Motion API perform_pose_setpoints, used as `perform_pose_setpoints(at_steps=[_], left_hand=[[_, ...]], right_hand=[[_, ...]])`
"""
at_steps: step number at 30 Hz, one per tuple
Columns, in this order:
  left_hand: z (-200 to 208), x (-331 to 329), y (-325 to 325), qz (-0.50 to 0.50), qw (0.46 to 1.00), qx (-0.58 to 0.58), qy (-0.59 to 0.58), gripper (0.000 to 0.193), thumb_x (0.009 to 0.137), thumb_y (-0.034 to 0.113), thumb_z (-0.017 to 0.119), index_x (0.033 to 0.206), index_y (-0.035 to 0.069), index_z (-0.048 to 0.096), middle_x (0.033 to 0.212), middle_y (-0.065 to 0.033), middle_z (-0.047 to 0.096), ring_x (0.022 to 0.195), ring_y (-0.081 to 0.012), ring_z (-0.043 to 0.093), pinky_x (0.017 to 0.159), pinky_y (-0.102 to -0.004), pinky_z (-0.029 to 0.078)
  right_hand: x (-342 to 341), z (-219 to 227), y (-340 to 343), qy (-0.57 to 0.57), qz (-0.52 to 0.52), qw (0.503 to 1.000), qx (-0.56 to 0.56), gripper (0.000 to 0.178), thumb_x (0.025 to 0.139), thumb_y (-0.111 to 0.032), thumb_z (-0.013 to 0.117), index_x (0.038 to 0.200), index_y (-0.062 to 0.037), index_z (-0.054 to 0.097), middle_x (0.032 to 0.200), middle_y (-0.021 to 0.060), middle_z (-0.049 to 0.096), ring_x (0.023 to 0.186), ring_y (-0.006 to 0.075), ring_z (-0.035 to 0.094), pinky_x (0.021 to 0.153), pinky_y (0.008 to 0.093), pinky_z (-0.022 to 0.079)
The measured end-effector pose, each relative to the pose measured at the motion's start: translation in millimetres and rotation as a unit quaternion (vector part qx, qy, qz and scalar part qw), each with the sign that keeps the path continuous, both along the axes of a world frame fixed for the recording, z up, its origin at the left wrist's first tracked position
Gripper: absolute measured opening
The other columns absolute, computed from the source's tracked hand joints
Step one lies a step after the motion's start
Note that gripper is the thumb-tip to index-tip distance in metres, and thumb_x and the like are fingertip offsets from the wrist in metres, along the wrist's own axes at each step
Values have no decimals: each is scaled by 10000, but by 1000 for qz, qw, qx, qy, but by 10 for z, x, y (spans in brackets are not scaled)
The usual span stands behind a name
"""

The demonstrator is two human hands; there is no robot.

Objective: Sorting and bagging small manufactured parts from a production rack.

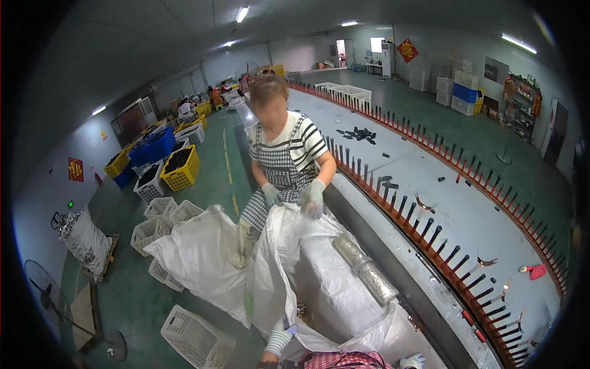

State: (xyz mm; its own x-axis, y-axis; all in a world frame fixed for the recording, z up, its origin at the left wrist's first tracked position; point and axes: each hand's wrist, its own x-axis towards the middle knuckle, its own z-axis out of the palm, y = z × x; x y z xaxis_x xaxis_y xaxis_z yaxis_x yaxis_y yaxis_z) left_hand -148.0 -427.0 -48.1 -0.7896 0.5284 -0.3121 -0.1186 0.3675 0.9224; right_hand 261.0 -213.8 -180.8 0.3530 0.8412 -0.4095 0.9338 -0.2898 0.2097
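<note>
We see a big white sack (332, 289) standing open on the floor, just beside the long grey table (467, 215). Our left hand (279, 338), in a striped glove, is clenched on the near rim of the sack, low in the view. Our right hand (413, 361) only peeks in at the bottom edge, and we cannot tell if it holds anything. Across the sack, another person (284, 147) in a checked apron grips the far rim with both gloved hands. White baskets (190, 337) sit on the green floor nearby.
</note>
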Motion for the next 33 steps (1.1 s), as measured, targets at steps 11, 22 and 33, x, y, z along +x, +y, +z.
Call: perform_pose_setpoints(at_steps=[11, 22, 33], left_hand=[[-252, -121, -392, 194, 965, -5, -175, 457, 830, 338, 480, 1188, 63, 403, 829, -128, 570, 471, -175, 489, 403, -312, 447], [-166, 566, -1096, -100, 888, -365, 259, 360, 817, 336, 450, 994, 39, 552, 868, -196, 577, 760, -344, 563, 663, -409, 456], [281, 263, -739, -236, 844, -346, 336, 327, 816, 309, 437, 1001, 69, 557, 865, -186, 590, 770, -342, 573, 677, -423, 455]], right_hand=[[58, 388, 272, 99, 61, 989, -96, 684, 672, -444, 582, 1157, 21, 454, 1220, 202, 433, 1123, 303, 435, 925, 357, 368], [-22, 1085, 1194, 389, 140, 890, 190, 316, 798, -309, 450, 893, -44, 593, 909, 216, 569, 898, 381, 517, 774, 430, 418], [-846, 2064, 2494, 536, -9, 627, 566, 520, 770, -251, 554, 1195, -6, 380, 1108, 215, 477, 1020, 352, 464, 866, 369, 373]])
